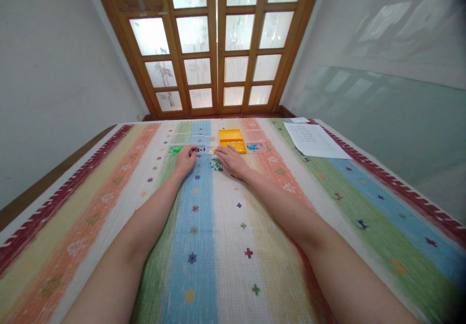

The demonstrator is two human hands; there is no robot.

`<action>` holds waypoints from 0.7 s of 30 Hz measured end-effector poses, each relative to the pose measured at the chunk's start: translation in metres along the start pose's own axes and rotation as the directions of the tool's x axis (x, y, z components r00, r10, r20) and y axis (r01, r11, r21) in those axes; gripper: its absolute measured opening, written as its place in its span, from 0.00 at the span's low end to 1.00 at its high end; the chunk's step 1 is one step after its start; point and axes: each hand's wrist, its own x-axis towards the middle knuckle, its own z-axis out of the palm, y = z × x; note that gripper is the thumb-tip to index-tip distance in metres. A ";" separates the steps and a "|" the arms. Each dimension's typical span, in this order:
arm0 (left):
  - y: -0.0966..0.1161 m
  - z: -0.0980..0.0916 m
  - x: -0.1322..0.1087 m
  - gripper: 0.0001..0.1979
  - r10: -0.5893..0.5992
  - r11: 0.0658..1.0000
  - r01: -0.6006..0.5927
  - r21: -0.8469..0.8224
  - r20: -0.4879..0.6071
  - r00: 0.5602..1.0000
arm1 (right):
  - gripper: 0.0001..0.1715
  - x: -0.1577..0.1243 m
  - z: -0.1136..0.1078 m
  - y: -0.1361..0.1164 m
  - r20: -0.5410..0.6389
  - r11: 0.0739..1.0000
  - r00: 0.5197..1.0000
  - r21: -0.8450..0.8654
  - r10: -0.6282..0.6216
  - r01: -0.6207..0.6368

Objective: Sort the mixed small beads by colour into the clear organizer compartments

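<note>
My left hand (185, 159) is curled at the near edge of a clear box holding dark pieces (201, 149); its fingers are closed, and anything between them is too small to make out. Left of it lies a clear box with green pieces (175, 149). My right hand (232, 161) reaches left with its fingers stretched out, tips beside a box of yellow pieces (212, 151). Under and beside this hand is a loose heap of small mixed pieces (216, 165), mostly green, blue and yellow. Behind it stands an orange box (230, 135) with its lid up and pale pieces inside.
A clear box with blue pieces (254, 147) lies right of the orange box. White printed sheets (316, 141) rest at the back right. A striped cloth (225, 246) covers the table. Beyond the far edge are wooden doors (217, 57) with glass panes.
</note>
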 end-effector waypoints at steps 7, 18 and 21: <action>0.001 -0.001 0.000 0.13 -0.006 1.000 0.006 -0.015 -0.004 1.000 | 0.29 -0.009 -0.010 0.074 -0.281 0.921 0.880 0.045 0.383 -0.386; 0.005 -0.002 -0.001 0.14 0.003 1.000 -0.002 -0.023 0.022 1.000 | 0.27 -0.022 -0.006 0.109 -0.439 0.795 0.686 0.125 0.581 -0.593; 0.008 -0.003 -0.002 0.14 0.015 1.000 -0.015 -0.011 0.031 0.999 | 0.23 -0.024 -0.010 0.106 -0.465 0.780 0.662 0.112 0.588 -0.615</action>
